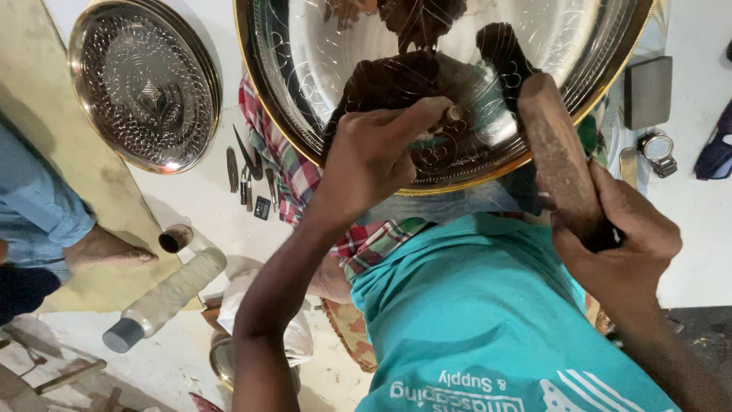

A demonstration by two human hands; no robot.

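**Chisel and mallet over the engraved tray**

Nearest my lens I am seeing the teal shirt (488, 320) filling the bottom of the view, with both forearms reaching up from it. I am watching the left hand (374, 156) closing its fingers around a small chisel (450, 116), whose blunt end is poking out past the knuckles; the tip is hidden under the hand, so I cannot tell whether it is touching metal. The right hand (621, 240) is gripping a brown wooden mallet (557, 152) by its lower end, with the head tilting up toward the chisel, near it but apart.

Just beyond both hands, the large shiny gold-rimmed tray (320, 46) is leaning against a checked cloth (293, 172), its scratched pattern showing around the left hand. Left of the left hand, several small tools (248, 179) are lying on the pale floor, and farther left a second embossed round tray (145, 84) is resting there. Below that, a pale bottle (164, 297) is lying on its side. Another person's bare foot (110, 248) is sitting at the far left.
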